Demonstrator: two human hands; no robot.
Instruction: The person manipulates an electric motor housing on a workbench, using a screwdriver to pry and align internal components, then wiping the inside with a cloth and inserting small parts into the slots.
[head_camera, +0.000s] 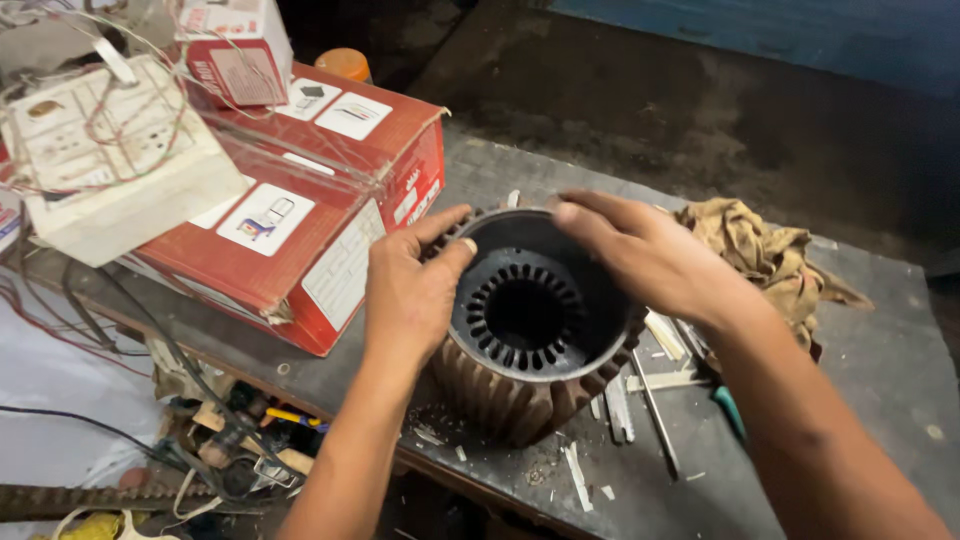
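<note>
Motor housing (530, 330), both hands on rim

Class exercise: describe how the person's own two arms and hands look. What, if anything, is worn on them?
Both arms are bare up to the frame's edge, with no sleeves showing. The left hand and right hand wear no gloves; no rings, watch or bracelet show.

Dim, warm light from above left; dark background, soft edges.

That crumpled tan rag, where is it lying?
In the head view, the tan rag lies on the workbench behind the right hand, to the right of the finned motor housing.
</note>
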